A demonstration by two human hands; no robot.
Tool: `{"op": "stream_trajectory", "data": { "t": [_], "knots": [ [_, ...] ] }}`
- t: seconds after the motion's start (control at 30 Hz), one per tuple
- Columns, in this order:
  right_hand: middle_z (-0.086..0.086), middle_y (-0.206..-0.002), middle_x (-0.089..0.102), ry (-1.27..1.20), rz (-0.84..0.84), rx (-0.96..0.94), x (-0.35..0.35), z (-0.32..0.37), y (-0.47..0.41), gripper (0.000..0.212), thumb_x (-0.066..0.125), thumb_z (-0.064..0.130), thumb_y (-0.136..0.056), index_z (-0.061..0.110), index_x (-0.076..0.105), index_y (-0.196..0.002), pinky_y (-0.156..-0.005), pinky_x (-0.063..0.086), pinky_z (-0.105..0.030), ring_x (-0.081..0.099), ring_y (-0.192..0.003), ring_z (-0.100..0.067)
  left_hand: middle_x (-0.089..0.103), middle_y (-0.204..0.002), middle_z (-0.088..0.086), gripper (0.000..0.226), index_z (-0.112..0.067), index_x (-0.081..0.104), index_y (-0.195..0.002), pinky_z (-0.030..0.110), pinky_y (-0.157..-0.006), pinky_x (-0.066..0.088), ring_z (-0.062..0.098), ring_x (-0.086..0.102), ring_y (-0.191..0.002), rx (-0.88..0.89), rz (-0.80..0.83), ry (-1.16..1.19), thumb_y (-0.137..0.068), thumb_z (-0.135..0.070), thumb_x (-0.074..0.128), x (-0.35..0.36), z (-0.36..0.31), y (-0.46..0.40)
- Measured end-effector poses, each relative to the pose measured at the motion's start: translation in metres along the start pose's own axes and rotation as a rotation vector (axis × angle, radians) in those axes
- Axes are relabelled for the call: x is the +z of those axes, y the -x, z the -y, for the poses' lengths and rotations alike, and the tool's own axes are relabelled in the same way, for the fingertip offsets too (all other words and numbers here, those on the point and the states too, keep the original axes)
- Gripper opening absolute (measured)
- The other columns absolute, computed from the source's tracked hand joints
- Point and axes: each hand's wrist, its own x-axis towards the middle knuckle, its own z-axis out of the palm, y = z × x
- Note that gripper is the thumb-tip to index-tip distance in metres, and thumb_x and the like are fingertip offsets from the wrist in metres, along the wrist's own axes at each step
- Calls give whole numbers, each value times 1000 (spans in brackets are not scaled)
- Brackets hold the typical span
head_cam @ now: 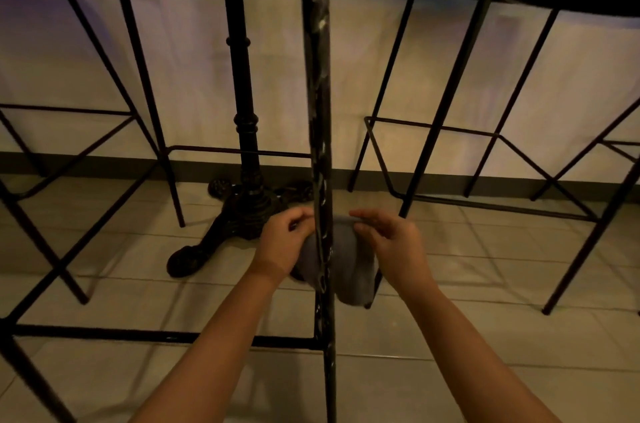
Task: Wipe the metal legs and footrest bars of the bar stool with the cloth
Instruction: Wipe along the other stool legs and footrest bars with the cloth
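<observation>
The stool leg (pixel 320 145) ran upright between both hands, left hand (pixel 285 242) and right hand (pixel 388 242) each pinching the cloth (pixel 349 270) stretched behind it.

Dim tiled floor (pixel 450 336), pale wall (pixel 194 76), ornate black table pedestal (pixel 244 131), neighbouring stool (pixel 485 131).

The stool leg (pixel 320 110) stands nearest, centre. A table pedestal (pixel 244 110) stands behind it, leftward. Another stool (pixel 485 76) stands right.
</observation>
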Motion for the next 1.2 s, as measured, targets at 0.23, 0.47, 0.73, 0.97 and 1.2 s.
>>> {"op": "stream_trajectory", "data": {
  "t": [0.23,0.47,0.73,0.97,1.2],
  "knots": [
    [8,-101,63,-44,-21,-13,6,-14,-29,38,57,12,-88,36,53,-116,-78,51,-21,56,-96,-2,66,-90,8,15,-9,66,-97,23,-74,53,16,62,-87,-29,-148,-79,-89,-19,57,11,8,-21],
    [5,-125,54,124,215,-97,13,-37,-47,52,52,3,-90,34,46,-130,-86,42,-13,47,-112,-3,64,-96,10,19,-7,64,-102,26,-82,49,17,60,-89,-116,-187,-178,-90,-17,53,15,6,-42],
    [5,-123,56,-5,54,-139,22,-58,-78,48,52,6,-90,33,46,-130,-75,32,8,44,-93,12,60,-114,10,22,-10,62,-110,9,-80,41,16,54,-102,-9,-247,-245,-89,-12,55,27,16,-64],
    [-4,-113,60,41,4,-84,40,-71,-105,61,53,9,-91,35,29,-141,-84,44,-14,53,-92,-3,49,-106,9,18,-27,66,-101,32,-99,41,20,52,-102,45,-257,-422,-86,-19,60,27,35,-85],
    [-8,-116,61,170,-39,-109,56,-78,-135,56,54,12,-91,32,35,-139,-81,43,-22,58,-101,-18,45,-112,5,21,-9,65,-106,8,-86,32,9,44,-99,5,-278,-440,-86,-14,61,34,38,-108]
  ]
}}
